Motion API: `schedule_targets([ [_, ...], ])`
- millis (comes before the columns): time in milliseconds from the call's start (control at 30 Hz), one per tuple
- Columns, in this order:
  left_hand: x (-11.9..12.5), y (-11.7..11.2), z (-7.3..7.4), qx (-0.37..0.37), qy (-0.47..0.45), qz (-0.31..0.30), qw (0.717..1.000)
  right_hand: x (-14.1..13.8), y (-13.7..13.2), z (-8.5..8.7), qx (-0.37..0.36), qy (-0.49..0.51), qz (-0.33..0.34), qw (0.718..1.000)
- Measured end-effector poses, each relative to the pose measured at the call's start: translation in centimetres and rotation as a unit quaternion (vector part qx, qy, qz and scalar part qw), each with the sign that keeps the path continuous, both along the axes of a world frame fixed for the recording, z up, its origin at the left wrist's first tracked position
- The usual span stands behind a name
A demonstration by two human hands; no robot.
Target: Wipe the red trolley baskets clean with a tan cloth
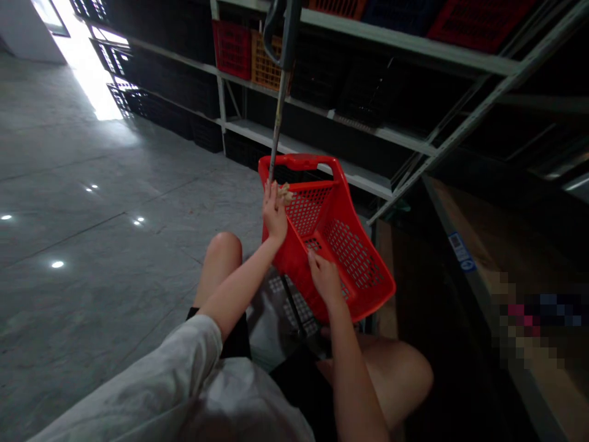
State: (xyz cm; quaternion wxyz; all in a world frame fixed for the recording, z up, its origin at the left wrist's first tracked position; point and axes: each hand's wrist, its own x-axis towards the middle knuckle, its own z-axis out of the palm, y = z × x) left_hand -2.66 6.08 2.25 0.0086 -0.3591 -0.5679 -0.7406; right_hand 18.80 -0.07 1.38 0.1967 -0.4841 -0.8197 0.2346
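A red plastic shopping basket (356,252) with slotted walls, part of a frame with a pole, stands tilted in front of my knees. My left hand (275,215) lies against its near left side by the upper corner, fingers stretched close together. A crumpled beige cloth (286,194) sticks out beside those fingers, pressed at the basket's rim. My right hand (326,277) is closed over the near long rim, thumb on top and the other fingers mostly hidden inside. A metal pole (277,123) with a dark grey handle (288,37) rises behind the basket's left corner.
Metal shelving (386,138) runs behind the basket, holding a red crate (232,49), a yellow crate (265,60) and several dark crates. Grey floor (105,233) stretches to the left. At the right is a wooden-topped low platform (473,227) with a blue label (461,252).
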Motion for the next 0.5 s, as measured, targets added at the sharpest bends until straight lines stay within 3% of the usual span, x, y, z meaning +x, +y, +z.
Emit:
schedule_targets([
  [67, -3.1, 1.2, 1.5, 0.007, -0.01, 0.027, 1.0, 0.7, 0.0, 0.0, 0.02, -0.02, 0.0, 1.0],
  [133, -4.1, 0.8, 1.4, 0.007, -0.013, 0.044, 0.999, 1.2, 0.2, 0.0, 0.037, -0.047, -0.002, 0.998],
  [233, -1.4, -2.0, -1.4, -0.002, 0.016, 0.028, 0.999, 1.2, 0.6, 0.3, 0.049, -0.079, -0.002, 0.996],
  [367, 4.9, -6.0, -6.1, -0.044, 0.101, -0.077, 0.991, -1.1, 1.2, 1.2, 0.057, -0.102, -0.003, 0.993],
  [433, 5.8, -6.6, -7.0, -0.054, 0.125, -0.104, 0.985, -2.7, 1.4, 1.5, 0.058, -0.095, -0.014, 0.994],
  [500, 4.2, -5.9, -6.3, -0.052, 0.12, -0.084, 0.988, -3.9, 1.4, 1.5, 0.056, -0.098, -0.045, 0.993],
])
